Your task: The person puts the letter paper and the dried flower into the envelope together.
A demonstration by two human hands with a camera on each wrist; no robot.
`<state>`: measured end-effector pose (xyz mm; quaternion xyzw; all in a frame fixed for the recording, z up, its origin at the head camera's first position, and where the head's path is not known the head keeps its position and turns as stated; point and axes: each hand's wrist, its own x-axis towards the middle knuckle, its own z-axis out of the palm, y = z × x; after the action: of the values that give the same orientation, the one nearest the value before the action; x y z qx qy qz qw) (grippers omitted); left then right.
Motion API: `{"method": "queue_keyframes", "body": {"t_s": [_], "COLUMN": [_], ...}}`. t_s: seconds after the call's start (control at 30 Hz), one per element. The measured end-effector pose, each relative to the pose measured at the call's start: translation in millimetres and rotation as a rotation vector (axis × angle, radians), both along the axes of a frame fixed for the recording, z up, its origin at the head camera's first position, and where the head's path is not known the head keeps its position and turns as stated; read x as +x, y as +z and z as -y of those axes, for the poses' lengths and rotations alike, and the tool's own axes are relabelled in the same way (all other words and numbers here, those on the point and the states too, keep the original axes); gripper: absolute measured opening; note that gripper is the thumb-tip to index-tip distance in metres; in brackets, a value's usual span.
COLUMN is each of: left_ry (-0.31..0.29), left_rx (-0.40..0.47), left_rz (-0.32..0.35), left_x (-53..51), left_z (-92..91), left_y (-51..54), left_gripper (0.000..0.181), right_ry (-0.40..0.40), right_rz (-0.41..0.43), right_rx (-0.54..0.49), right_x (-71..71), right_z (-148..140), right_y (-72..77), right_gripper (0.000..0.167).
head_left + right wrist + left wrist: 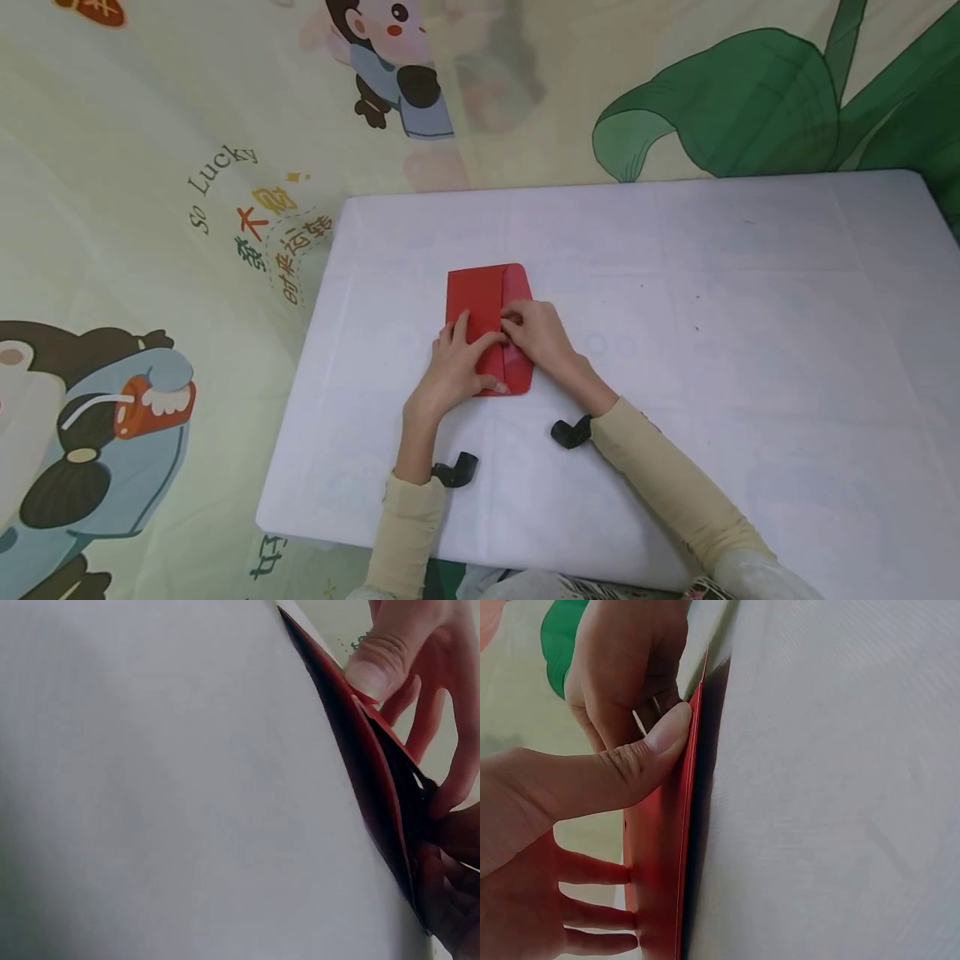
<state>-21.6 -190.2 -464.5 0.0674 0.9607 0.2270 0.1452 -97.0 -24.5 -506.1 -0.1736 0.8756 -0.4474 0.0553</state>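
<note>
A red envelope [474, 292] lies on the white table, its flap [517, 287] folded out to the right. My left hand [452, 367] rests on it with fingers spread. In the left wrist view the left thumb [619, 776] presses near the envelope's edge and the straight fingers [596, 911] touch its face. At the mouth beside the flap, my right hand [542, 333] pinches the envelope's edge with curled fingers. The right wrist view shows the mouth [401, 761] gaping next to those fingers; what is inside is too dark to tell.
The white table [712, 375] stretches far to the right of the envelope. Black camera mounts [457, 470] stick out from both wrists above the table. A printed cloth [247, 108] with cartoon figures and green leaves hangs or lies beyond the table's edges.
</note>
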Motion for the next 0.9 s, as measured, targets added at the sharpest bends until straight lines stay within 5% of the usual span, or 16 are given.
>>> {"method": "queue_keyframes", "body": {"t_s": [0.2, 0.33, 0.5, 0.9], "left_ry": [0.044, 0.032, 0.032, 0.015], "left_rx": [-0.014, -0.038, -0.068, -0.142], "left_rz": [0.008, -0.006, -0.044, -0.12], "left_x": [-1.4, -2.4, -3.3, -14.2], "left_z": [2.1, 4.3, 7.5, 7.2], "left_y": [-4.1, -5.3, -6.9, -6.9], "left_gripper": [0.096, 0.095, 0.085, 0.075], "right_ry": [0.044, 0.027, 0.124, 0.203], "right_rz": [0.054, -0.109, -0.283, -0.209], "right_rx": [-0.014, 0.031, 0.079, 0.153], "right_x": [-1.4, -0.7, -2.5, -6.2], "right_z": [-5, -6, -7, -7], "right_y": [4.5, 5.0, 1.3, -4.2], "right_gripper": [0.026, 0.028, 0.037, 0.046]}}
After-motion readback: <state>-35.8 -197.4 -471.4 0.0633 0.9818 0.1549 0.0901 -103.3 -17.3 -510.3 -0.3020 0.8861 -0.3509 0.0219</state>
